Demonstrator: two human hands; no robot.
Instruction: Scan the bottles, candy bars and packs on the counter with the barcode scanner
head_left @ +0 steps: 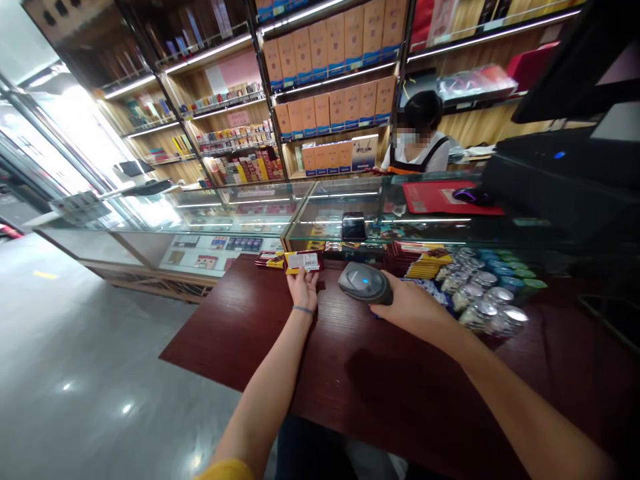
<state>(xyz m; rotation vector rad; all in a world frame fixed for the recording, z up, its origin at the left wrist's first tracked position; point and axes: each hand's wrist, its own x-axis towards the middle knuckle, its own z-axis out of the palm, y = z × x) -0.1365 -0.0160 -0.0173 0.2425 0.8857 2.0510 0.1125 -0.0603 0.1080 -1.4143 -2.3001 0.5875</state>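
My left hand (303, 292) holds a flat red-and-yellow packet (295, 262), shaped like a chocolate bar, by its near edge. Its white label with a barcode faces up towards me. Just left of it, similar packets (270, 260) lie on the dark red wooden table (240, 327). A grey handheld barcode scanner (364, 281) with a lit blue light is in my right hand (407, 303), fingers wrapped round its handle. The scanner's head points left, towards the packet, with a gap between them. The fingers under the scanner are partly hidden.
Right of the scanner stand stacked red-and-yellow packets (423, 260) and several silver-lidded jars (483, 310). A glass display counter (240, 213) runs behind the table, with a phone-like black device (354, 226) on it. A person (417, 143) is behind the counter; a dark monitor (565, 63) juts in at right.
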